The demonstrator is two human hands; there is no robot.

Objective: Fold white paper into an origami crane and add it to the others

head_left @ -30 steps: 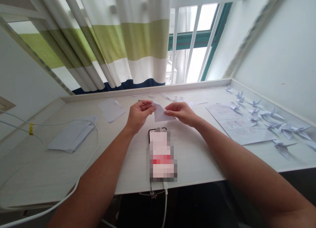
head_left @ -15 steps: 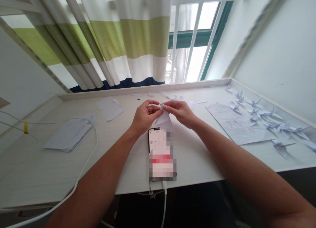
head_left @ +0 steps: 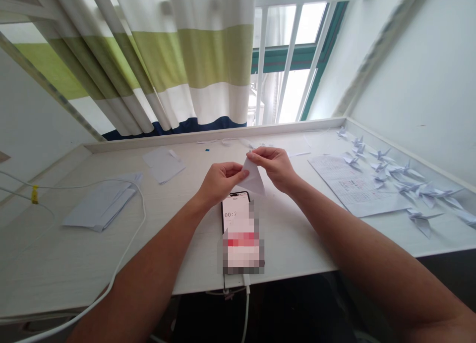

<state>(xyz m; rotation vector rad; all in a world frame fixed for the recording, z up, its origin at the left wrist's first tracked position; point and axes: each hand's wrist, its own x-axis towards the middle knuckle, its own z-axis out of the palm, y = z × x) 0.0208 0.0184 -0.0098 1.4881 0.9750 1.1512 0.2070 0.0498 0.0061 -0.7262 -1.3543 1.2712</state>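
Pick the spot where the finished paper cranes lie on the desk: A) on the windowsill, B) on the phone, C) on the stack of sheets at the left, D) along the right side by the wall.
D: the paper cranes are strewn along the desk's right side, by the wall and past the printed sheet.

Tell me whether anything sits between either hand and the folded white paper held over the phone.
Nothing visible does. The left hand pinches the folded white paper piece at its lower left edge and the right hand pinches its top point, both in direct contact. The black phone lies below it on the desk.
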